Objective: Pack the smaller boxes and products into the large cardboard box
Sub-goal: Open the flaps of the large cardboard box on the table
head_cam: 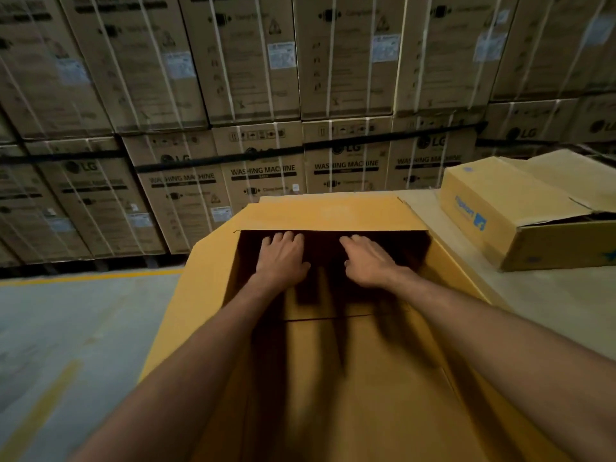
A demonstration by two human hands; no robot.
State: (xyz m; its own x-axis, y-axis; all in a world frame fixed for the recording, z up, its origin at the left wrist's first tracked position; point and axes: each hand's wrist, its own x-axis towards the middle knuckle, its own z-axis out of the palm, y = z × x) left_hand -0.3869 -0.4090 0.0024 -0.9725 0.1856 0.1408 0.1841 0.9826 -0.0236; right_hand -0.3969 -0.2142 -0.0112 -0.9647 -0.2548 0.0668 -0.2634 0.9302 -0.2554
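Left hand [283, 258] and right hand [366, 261] inside large yellow-brown cardboard box [333, 211].
Both palms down, fingers spread, gripping nothing; smaller blue-printed cardboard box [483, 201] far right.

Matt, smooth tan board on large cardboard box [333, 211]. Same matt cardboard on smaller box [493, 195] at 2 o'clock. Duller brown cardboard cartons [263, 175] at 12. Floor [83, 311] at 8 smooth, grey.

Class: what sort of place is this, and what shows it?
Probably a warehouse: a wall of strapped brown cardboard washing-machine cartons, a yellow line painted on the grey concrete floor.
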